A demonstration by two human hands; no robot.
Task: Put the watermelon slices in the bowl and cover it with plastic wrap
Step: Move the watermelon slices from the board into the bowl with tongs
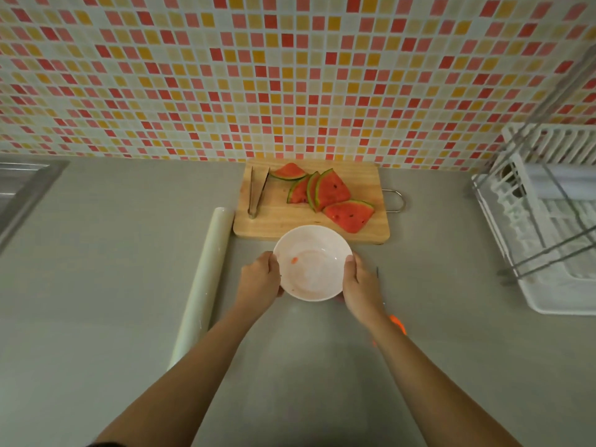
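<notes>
Over on the left, the roll of plastic wrap (206, 279) lies on the grey counter (113, 253), its long axis running away from the person, just beside the left forearm. Next in, the left hand (259, 282) grips the left side of the white bowl (312, 262), fingers curled round the rim. The bowl is empty bar a small red scrap, and whether it sits on the counter or is lifted I can't tell. The right hand (361, 285) clasps the opposite side, thumb on the rim. Straight beyond the bowl is the wooden board (277, 221): tongs (256, 191) on its left part, pointing away from the person and nearer the left hand. The watermelon slices (329, 191) are fanned out to the right of them, none in the bowl yet. The closest wedge lies just past the bowl's far-right edge, so I'd say the right hand has the shorter reach. A white dish rack (548, 221) stands far right.
</notes>
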